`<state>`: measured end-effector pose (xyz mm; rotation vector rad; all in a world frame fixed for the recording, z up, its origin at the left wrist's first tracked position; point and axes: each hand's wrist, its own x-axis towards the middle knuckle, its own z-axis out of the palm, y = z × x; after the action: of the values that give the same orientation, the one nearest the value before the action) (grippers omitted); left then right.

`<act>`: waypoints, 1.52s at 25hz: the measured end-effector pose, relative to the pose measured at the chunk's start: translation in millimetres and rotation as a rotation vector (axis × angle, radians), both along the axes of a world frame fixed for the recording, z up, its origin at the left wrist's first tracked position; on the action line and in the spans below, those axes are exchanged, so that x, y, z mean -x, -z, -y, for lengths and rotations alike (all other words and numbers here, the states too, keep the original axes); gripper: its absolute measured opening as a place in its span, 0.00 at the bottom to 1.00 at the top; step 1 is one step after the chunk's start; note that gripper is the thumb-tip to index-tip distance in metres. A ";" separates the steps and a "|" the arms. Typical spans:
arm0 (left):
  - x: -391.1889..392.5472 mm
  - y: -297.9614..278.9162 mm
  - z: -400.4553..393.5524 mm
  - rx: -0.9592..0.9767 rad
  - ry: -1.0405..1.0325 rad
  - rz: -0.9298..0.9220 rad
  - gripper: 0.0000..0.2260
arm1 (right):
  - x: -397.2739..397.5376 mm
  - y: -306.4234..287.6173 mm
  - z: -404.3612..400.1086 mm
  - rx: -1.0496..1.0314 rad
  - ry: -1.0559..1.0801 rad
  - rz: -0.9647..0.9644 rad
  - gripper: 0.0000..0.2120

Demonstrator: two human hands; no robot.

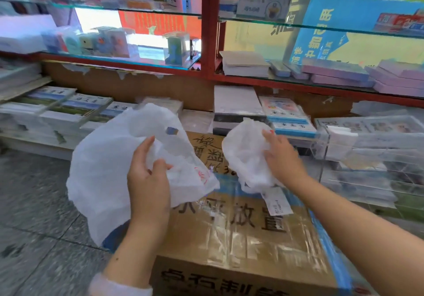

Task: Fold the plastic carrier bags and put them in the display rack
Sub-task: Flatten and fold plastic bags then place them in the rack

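A: What's biggest here?
B: The cardboard box [252, 238], taped on top, sitting directly beneath both hands. Its near edge is cut off by the frame.

A: And the bags?
B: The large white carrier bag [103, 169] spreads out loosely to the left of and below the left hand [146, 176], hanging over the box's left edge. That hand is raised palm-inward, forearm coming up from the lower frame, thumb and fingers pinching a bunched part of the plastic.

A: The other one?
B: The small crumpled bag [245, 158] is balled up just left of the right hand [280, 158], above the box. The right arm reaches in from the lower right, and the fingers curl over the bundle, grasping it. How far they wrap behind it is hidden by the plastic.

A: Where's the rack?
B: A clear display rack [367, 149] stands right of the right hand; its contents are blurred. A paper label [277, 201] lies on the box just below the small bag, its print unreadable.
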<state>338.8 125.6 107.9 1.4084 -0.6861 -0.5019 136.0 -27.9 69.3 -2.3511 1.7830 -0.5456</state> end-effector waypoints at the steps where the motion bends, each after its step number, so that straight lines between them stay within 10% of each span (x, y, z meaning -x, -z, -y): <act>1: 2.2 -0.3 0.5 0.000 0.058 -0.020 0.18 | -10.5 -11.5 6.8 0.054 0.022 0.145 0.23; 5: 14.7 -4.1 3.5 0.041 0.284 -0.122 0.15 | -41.6 -26.2 -34.6 0.153 -0.370 0.391 0.24; 8: 27.5 -3.8 -0.1 0.031 0.439 -0.111 0.12 | -55.6 -30.6 -97.3 -0.359 -0.642 0.418 0.39; 12: 32.2 2.0 -10.4 0.019 0.500 0.162 0.11 | -45.0 -8.4 -113.9 -0.287 -0.476 0.684 0.29; 18: -32.0 40.8 -16.0 -0.321 -0.014 0.773 0.11 | 35.1 -8.8 -100.3 -0.320 0.118 1.229 0.09; 23: -37.0 62.9 -26.2 -0.702 0.402 -0.066 0.14 | 58.9 -5.3 -114.4 -0.502 0.151 1.361 0.08; 29: -4.5 65.6 -10.3 -0.717 0.632 -0.462 0.15 | 70.2 -2.1 -121.0 -0.585 0.033 1.391 0.22; 34: -5.4 61.5 7.2 -0.543 0.414 -0.481 0.07 | 94.7 -2.0 -115.0 -0.321 0.316 1.411 0.05; 38: -22.1 42.6 6.7 -0.056 0.208 -0.459 0.07 | 112.1 -22.2 -113.2 -0.072 0.318 1.575 0.12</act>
<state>361.0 118.9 65.3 1.2173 -0.4477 -0.9789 23.9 85.3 91.5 -0.8039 1.1753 -1.6396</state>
